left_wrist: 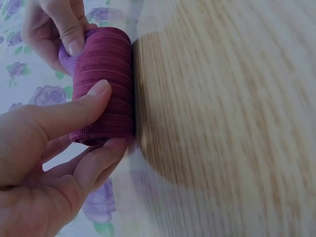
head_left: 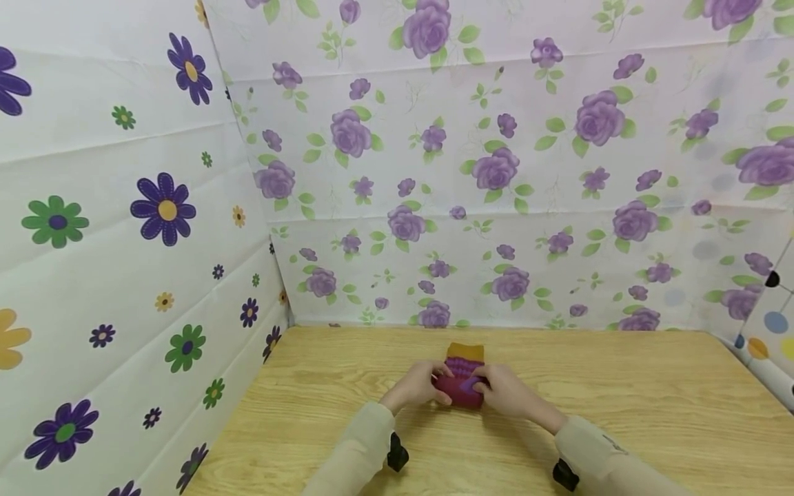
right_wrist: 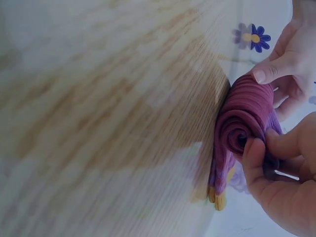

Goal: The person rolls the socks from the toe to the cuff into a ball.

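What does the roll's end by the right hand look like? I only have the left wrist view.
Observer: Beside the right hand, the end of the roll shows a spiral of layers.
Operator: Is any part not rolled up?
Observer: Yes, the head view shows a purple tail lying beyond the roll.
Operator: What colour does it end in?
Observer: Its tip is mustard yellow.

the site is a makeshift booth: creased floral sheets (head_left: pixel 459 165) screen a wood-grain tabletop (head_left: pixel 620 386); room type is indeterminate.
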`<action>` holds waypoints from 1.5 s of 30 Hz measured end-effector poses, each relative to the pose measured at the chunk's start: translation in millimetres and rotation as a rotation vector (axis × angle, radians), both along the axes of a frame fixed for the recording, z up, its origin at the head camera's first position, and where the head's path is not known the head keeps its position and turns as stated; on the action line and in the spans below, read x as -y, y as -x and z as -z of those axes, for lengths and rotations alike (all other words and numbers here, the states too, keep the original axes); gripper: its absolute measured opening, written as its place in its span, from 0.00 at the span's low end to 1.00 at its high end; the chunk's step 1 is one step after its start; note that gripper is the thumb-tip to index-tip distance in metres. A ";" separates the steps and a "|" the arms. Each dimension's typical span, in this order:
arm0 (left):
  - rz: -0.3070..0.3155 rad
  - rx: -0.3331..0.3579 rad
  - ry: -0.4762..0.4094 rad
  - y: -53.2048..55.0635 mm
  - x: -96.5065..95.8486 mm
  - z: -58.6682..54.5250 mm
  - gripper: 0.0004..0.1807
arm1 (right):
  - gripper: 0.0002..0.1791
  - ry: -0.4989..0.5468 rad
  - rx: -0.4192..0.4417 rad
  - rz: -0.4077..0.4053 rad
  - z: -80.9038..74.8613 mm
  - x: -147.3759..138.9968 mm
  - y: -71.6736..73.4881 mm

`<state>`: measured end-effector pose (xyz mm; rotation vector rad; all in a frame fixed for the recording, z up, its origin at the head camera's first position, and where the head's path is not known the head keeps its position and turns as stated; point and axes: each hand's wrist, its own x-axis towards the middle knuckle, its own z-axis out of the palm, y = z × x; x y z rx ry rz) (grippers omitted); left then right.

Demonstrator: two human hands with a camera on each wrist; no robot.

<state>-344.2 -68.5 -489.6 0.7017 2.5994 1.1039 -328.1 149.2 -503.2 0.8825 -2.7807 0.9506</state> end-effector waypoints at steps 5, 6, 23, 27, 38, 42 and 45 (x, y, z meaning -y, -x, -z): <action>-0.017 -0.033 0.016 -2.3 -3.2 -3.1 0.19 | 0.08 -0.050 -0.068 0.018 2.6 2.7 5.3; -0.012 -0.050 0.030 -2.3 -3.8 -3.7 0.18 | 0.08 -0.059 -0.083 0.018 3.2 2.9 6.4; 0.034 -0.196 0.146 -1.2 -6.1 -8.9 0.16 | 0.09 0.140 0.094 0.141 5.7 -4.6 10.7; 0.020 -0.152 0.143 0.3 -6.6 -10.7 0.16 | 0.12 0.202 0.001 0.256 2.3 2.3 3.1; 0.005 -0.097 0.183 7.5 -9.9 -13.6 0.17 | 0.24 -0.003 -0.295 0.263 0.1 20.6 -20.8; 0.002 -0.095 0.196 8.4 -11.3 -14.6 0.17 | 0.30 -0.160 -0.289 0.230 -1.5 23.1 -24.9; -0.005 -0.084 0.201 8.1 -12.2 -16.9 0.17 | 0.31 -0.212 -0.277 0.195 -3.3 24.0 -26.5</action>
